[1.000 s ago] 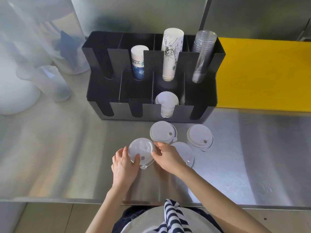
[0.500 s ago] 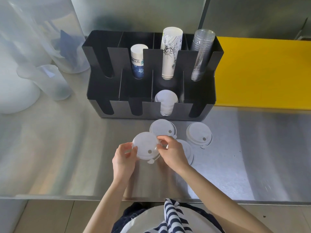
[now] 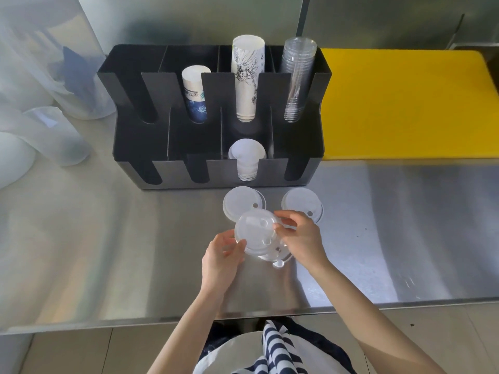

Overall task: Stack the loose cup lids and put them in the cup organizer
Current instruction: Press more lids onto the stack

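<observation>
Both hands — left hand [image 3: 221,255], right hand [image 3: 299,238] — pinched a clear cup lid [image 3: 256,230] by its rim above another on the steel desk [image 3: 108,252], near the black cup organizer [image 3: 151,147].

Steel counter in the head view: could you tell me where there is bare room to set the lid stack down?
Bare steel counter lies left of the left hand, in front of the cup organizer. More lies right of the right hand, below the yellow board. It is crowded between the hands and the organizer, where two loose lids lie beyond the held lid.
</observation>
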The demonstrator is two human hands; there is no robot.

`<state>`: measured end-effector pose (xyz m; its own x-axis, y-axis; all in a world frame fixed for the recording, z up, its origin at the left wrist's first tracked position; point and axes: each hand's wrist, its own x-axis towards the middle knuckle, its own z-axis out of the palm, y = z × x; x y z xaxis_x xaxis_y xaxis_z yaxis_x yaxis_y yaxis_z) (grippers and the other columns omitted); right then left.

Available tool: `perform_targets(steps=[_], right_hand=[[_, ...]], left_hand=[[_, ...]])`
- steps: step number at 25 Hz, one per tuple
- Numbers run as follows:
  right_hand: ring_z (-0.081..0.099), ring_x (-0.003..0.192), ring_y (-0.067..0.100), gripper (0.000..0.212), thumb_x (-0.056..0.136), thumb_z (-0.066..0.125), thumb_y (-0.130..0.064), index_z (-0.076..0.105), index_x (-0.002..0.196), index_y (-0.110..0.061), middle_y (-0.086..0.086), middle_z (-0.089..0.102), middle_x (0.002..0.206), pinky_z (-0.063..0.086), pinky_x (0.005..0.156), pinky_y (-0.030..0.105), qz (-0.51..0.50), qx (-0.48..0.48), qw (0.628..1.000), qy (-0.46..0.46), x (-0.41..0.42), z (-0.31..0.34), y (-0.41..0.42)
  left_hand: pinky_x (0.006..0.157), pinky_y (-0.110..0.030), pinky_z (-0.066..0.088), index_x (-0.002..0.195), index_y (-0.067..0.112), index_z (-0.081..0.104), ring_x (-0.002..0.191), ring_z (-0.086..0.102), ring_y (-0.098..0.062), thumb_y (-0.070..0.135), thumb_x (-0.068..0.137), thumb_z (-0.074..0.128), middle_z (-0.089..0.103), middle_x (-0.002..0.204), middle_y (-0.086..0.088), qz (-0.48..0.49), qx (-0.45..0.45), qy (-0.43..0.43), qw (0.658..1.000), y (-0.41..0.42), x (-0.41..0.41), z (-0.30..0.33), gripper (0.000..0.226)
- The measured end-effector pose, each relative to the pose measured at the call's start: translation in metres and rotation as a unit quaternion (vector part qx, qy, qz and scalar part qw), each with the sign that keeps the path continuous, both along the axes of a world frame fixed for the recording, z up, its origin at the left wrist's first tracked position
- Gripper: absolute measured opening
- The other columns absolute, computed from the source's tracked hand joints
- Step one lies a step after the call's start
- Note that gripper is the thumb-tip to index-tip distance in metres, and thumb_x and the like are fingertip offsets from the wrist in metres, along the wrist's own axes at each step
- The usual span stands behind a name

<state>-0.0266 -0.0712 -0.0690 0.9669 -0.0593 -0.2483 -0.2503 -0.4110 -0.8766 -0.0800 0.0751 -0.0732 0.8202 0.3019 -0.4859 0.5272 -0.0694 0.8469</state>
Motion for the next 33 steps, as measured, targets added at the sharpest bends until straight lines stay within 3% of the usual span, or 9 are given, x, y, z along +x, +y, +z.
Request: perform_targets(steps=[3, 8, 17, 19, 22, 30, 33], right_hand=[[0.058, 0.090, 0.009, 0.022, 0.079, 0.060, -0.009, 0.067, 0.100, -0.016, 0.003, 0.067, 0.107, 0.041, 0.080, 0.015, -0.018, -0.005, 1.000, 0.006, -0.001, -0.004, -0.011], [0.057, 0.087, 0.010, 0.019, 0.079, 0.060, -0.009, 0.067, 0.096, -0.014, 0.004, 0.067, 0.106, 0.038, 0.074, 0.009, -0.031, -0.019, 0.999, 0.010, -0.007, -0.012, -0.020], [0.057, 0.088, 0.014, 0.024, 0.079, 0.063, -0.012, 0.063, 0.103, -0.014, 0.006, 0.063, 0.108, 0.042, 0.081, 0.022, -0.020, -0.027, 0.999, 0.034, -0.010, -0.023, -0.026], [0.057, 0.086, 0.014, 0.025, 0.078, 0.064, -0.014, 0.063, 0.104, -0.016, 0.006, 0.063, 0.105, 0.042, 0.079, 0.020, -0.012, -0.023, 0.999, 0.045, -0.012, -0.024, -0.025], [0.058, 0.086, 0.016, 0.026, 0.077, 0.065, -0.011, 0.062, 0.103, -0.015, 0.005, 0.062, 0.100, 0.040, 0.069, 0.008, -0.007, -0.022, 0.998, 0.050, -0.012, -0.025, -0.023], [0.057, 0.096, 0.022, 0.040, 0.078, 0.065, -0.014, 0.053, 0.117, -0.013, 0.016, 0.052, 0.114, 0.033, 0.078, 0.009, 0.029, -0.063, 0.997, 0.026, -0.022, -0.023, -0.016], [0.057, 0.100, 0.024, 0.039, 0.079, 0.065, -0.016, 0.053, 0.116, -0.013, 0.016, 0.054, 0.115, 0.036, 0.083, 0.016, 0.050, -0.069, 0.996, 0.031, -0.018, -0.022, -0.018]], left_hand=[[0.088, -0.044, 0.052, 0.097, 0.027, 0.059, 0.076, 0.066, -0.020, 0.025, 0.083, 0.058, 0.064, 0.087, 0.005, -0.028, 0.021, 0.003, 0.999, -0.012, 0.000, -0.001, 0.014], [0.088, -0.040, 0.050, 0.112, 0.021, 0.056, 0.088, 0.065, -0.024, 0.026, 0.085, 0.054, 0.062, 0.103, -0.003, -0.075, 0.064, 0.010, 0.995, -0.020, 0.002, -0.005, 0.028], [0.075, -0.026, 0.040, 0.125, 0.023, 0.046, 0.072, 0.059, -0.023, 0.029, 0.087, 0.050, 0.056, 0.113, -0.010, -0.141, 0.123, 0.022, 0.982, -0.026, 0.011, -0.014, 0.039], [0.073, -0.026, 0.041, 0.125, 0.020, 0.046, 0.066, 0.056, -0.019, 0.028, 0.087, 0.050, 0.054, 0.112, -0.009, -0.151, 0.145, 0.025, 0.977, -0.026, 0.014, -0.017, 0.039], [0.075, -0.025, 0.038, 0.125, 0.022, 0.046, 0.064, 0.051, -0.009, 0.025, 0.088, 0.049, 0.046, 0.103, -0.004, -0.147, 0.171, 0.013, 0.974, -0.024, 0.015, -0.019, 0.037], [0.076, -0.026, 0.040, 0.125, 0.021, 0.048, 0.095, 0.060, -0.025, 0.020, 0.088, 0.048, 0.052, 0.115, -0.011, -0.163, 0.224, -0.028, 0.961, -0.017, 0.018, -0.023, 0.037], [0.074, -0.035, 0.043, 0.127, 0.023, 0.045, 0.103, 0.057, -0.029, 0.025, 0.089, 0.046, 0.051, 0.120, -0.009, -0.220, 0.290, -0.024, 0.931, -0.012, 0.022, -0.019, 0.038]])
